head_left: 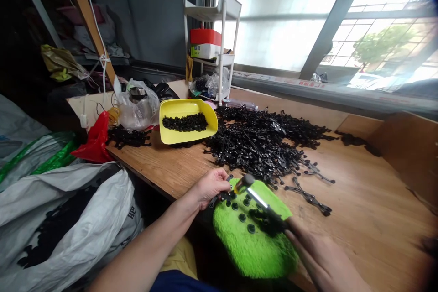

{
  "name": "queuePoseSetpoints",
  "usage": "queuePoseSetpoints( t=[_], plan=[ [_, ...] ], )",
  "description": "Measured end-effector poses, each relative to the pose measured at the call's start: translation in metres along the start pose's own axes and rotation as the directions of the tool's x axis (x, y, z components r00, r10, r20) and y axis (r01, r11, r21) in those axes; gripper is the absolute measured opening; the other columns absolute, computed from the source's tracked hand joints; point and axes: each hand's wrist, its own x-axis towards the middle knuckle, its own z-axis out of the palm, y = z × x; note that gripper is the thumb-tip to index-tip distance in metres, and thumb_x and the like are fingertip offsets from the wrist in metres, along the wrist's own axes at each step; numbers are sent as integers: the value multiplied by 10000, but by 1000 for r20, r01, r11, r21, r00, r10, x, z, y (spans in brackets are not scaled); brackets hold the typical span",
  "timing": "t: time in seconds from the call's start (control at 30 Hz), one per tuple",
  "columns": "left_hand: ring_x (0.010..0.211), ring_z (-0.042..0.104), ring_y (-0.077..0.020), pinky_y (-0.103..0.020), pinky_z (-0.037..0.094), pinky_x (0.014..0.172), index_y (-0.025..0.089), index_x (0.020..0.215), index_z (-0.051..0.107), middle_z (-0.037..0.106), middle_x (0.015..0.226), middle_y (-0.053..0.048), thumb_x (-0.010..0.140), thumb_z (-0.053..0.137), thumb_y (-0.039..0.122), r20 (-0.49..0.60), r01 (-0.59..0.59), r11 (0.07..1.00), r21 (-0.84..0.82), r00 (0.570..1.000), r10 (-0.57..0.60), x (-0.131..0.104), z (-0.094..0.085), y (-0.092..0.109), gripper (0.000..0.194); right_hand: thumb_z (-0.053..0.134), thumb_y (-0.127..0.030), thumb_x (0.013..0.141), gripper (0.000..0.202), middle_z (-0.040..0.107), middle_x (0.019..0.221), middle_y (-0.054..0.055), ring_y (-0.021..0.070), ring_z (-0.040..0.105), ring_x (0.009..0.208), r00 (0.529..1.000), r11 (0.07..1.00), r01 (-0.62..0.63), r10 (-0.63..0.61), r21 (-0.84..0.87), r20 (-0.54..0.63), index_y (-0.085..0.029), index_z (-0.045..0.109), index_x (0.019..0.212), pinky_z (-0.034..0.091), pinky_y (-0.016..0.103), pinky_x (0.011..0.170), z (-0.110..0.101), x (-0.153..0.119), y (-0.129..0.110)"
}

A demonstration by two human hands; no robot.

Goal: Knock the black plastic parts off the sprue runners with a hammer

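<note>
My left hand [212, 186] pinches a black plastic strip [230, 177] at the far left edge of a fuzzy bright green cloth pad [249, 255]. In my right hand [316, 253] is a small hammer [258, 198] with a shiny shaft and a dark grip, blurred by motion. Its head hangs over the pad, just right of my left fingertips; whether it touches anything I cannot tell. Several round black caps [242, 217] sit on the pad between the hands. More black pieces lie partly hidden under the hammer's grip.
A large heap of black plastic strips [256, 146] covers the table's middle. Left of it stands a yellow scoop tray [167, 136] with small black parts. A white sack [92, 219] holds black pieces at lower left. Behind are a white shelf rack [222, 59] and a window.
</note>
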Motion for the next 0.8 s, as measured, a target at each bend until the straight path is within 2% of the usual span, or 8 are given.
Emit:
queuePoseSetpoints(
  t=[0.07,0.2,0.27,0.33,0.47,0.6,0.7,0.8],
  plan=[
    [318,375,-39,-137,235,311,171,652,426,469,449,74,538,544,69,0,5,1000,20,1000,-5,1,0,2,193,375,-454,868,332,638,940,80,283,587,855,1000,998,30,-29,-64,8,-257,547,1073,466,329,637,3,7,-4],
    [304,377,-45,-143,236,308,172,640,427,451,427,81,536,554,55,-2,13,999,33,1000,-13,1,0,4,202,281,-400,910,341,552,1131,106,259,528,996,990,980,88,-106,-181,-94,-230,429,1166,436,332,763,2,7,-5],
    [308,385,-46,-144,234,309,171,639,431,461,434,77,539,576,63,1,14,999,29,1000,-14,1,0,3,207,279,-410,906,279,620,884,80,247,595,787,994,971,82,-96,-226,-53,-242,485,992,455,301,610,1,7,-8],
    [317,391,-45,-142,239,312,167,639,438,474,444,72,541,585,71,7,18,1000,22,1000,-19,2,0,1,202,304,-431,896,259,567,611,23,221,571,550,997,963,74,-74,-260,12,-256,476,814,392,272,441,1,9,-12],
    [313,376,-40,-141,241,315,167,636,440,466,432,76,534,570,69,13,33,999,3,999,-33,4,-1,-1,192,262,-392,919,223,585,725,26,201,579,662,997,967,72,-77,-245,-10,-260,436,963,409,253,525,4,12,-19],
    [320,371,-38,-145,235,322,163,643,448,475,448,71,543,584,79,3,34,999,29,999,-34,3,-2,-1,189,293,-403,902,242,494,512,-13,199,501,439,998,951,60,-56,-302,20,-256,455,799,323,269,393,8,12,-16],
    [385,446,-51,-149,295,370,151,658,466,524,508,44,549,605,89,-28,54,999,8,998,-53,-2,-5,-3,187,293,-400,904,277,625,771,53,246,597,694,997,955,60,-70,-292,-23,-246,503,998,410,283,487,4,1,-7],
    [445,500,-65,-160,348,414,151,725,486,573,593,19,586,641,149,-42,79,995,-55,996,-81,-9,-8,-4,208,404,-399,872,323,539,1178,65,277,514,1024,961,970,144,-185,-197,-207,-274,493,1156,438,320,752,2,-21,5]
  ],
)
